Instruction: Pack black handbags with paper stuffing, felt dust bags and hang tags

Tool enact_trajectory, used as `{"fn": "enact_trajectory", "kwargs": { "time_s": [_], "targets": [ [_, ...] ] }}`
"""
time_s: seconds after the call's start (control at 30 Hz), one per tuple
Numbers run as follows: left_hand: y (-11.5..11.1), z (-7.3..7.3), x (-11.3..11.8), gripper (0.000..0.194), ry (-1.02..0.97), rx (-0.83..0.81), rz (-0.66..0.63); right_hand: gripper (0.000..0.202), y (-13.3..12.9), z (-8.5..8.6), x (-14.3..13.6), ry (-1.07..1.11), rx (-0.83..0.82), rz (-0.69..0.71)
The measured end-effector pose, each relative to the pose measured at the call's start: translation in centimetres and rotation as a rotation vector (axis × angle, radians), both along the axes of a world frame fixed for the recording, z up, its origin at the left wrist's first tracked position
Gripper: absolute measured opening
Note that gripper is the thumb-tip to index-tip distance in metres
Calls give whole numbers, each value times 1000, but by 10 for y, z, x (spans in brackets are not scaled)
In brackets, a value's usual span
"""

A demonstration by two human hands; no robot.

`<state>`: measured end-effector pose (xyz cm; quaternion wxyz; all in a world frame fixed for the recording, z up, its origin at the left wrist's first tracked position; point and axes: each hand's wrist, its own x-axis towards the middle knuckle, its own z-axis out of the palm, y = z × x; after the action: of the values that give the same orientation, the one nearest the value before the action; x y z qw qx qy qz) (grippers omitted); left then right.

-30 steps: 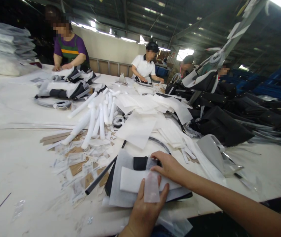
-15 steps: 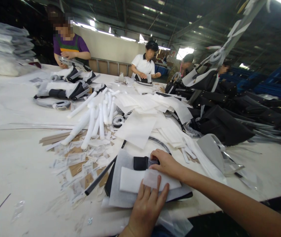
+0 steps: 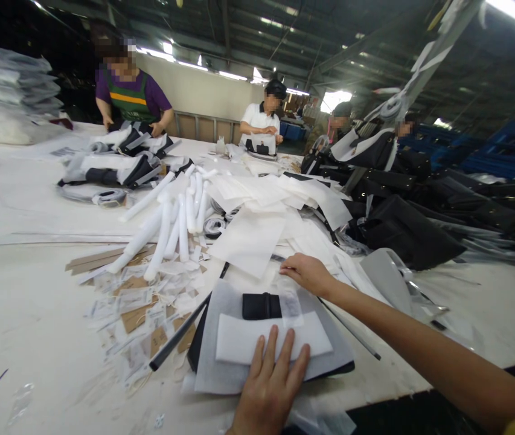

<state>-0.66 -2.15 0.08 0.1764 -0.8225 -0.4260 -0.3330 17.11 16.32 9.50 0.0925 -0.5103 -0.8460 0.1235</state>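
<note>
My left hand [image 3: 270, 374] lies flat, fingers spread, on a folded white foam strip [image 3: 234, 338]. Under the strip is a larger thin white foam sheet [image 3: 209, 362], and black bag material [image 3: 341, 368] shows at its edges. A black strap piece with a loop [image 3: 257, 306] rests on the sheet, just above the strip. My right hand [image 3: 307, 273] is closed in a pinch on a small translucent plastic film [image 3: 290, 304], which hangs over the strap piece's right end. A dark strap in clear wrap [image 3: 180, 335] slants out to the left.
White foam tubes [image 3: 164, 235], paper tags in small bags [image 3: 137, 308] and loose foam sheets [image 3: 248, 235] lie ahead and left. Black bags [image 3: 402, 232] are heaped at right. Co-workers, one in a green apron [image 3: 128, 99], stand across the table.
My right hand has moved up off the strap piece, drawing the translucent film out from under my left fingers. My left hand stays on the foam strip, its fingers now flatter.
</note>
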Motion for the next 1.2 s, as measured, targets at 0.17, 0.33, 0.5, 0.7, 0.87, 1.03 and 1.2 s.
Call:
{"fn": "enact_trajectory", "kwargs": {
  "time_s": [0.17,0.33,0.5,0.7,0.87,1.03,1.2],
  "targets": [
    [6,-2,-1,40,0,87,-16,17,20,-7,1,20,-45,-15],
    [7,-5,5,36,-87,87,11,20,33,-17,2,100,-200,-39],
    [8,-7,8,38,-82,97,25,9,43,-23,4,123,-245,-38],
    [8,-8,8,35,-77,77,25,4,43,-17,4,22,-35,-86],
    [8,-8,9,35,-92,82,33,7,41,-16,2,-74,145,-92],
    [9,-6,8,33,-68,92,31,12,33,-15,2,-140,242,-9],
    [7,-2,4,36,-23,74,14,22,1,-4,4,-179,287,141]
  ]
}}
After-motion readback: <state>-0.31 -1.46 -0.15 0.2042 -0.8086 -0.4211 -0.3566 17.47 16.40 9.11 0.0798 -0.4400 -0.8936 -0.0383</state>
